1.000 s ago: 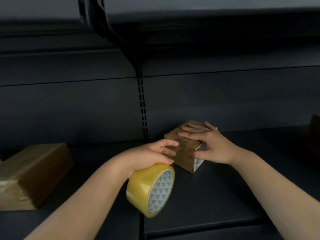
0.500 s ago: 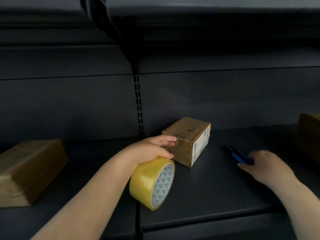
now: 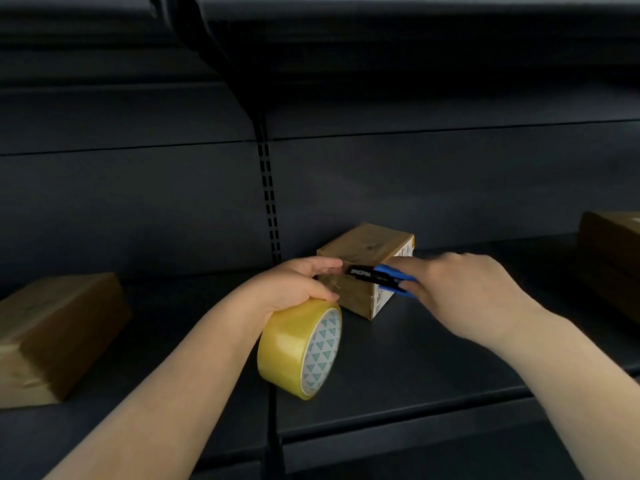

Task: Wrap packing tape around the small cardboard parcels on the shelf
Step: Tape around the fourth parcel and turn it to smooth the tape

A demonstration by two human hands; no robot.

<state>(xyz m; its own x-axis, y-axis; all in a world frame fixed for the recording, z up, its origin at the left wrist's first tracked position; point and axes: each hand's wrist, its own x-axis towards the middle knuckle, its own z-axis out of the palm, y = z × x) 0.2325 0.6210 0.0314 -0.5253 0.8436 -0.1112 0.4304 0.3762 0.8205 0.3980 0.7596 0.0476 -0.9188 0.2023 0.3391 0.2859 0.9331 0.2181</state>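
A small cardboard parcel [image 3: 367, 249] with a white label on its right end sits mid-shelf. My left hand [image 3: 294, 287] grips the top of a yellow packing tape roll [image 3: 294, 351], which stands on edge just left of the parcel, and its fingertips reach to the parcel's near left corner. My right hand [image 3: 460, 289] holds a blue and black cutter [image 3: 377, 277] with its tip pointing left across the parcel's front face, close to my left fingertips. A thin strip of tape seems to run from roll to parcel, though it is hard to make out.
A larger cardboard parcel [image 3: 59, 327] lies at the left of the dark shelf [image 3: 433, 358]. Another brown box [image 3: 613, 258] sits at the right edge. A slotted upright [image 3: 268, 209] runs up the back panel, and an upper shelf hangs overhead.
My right hand left the parcel's top, picked up the cutter from the shelf on the right, and brought it back to the parcel's front. My left hand stayed on the roll.
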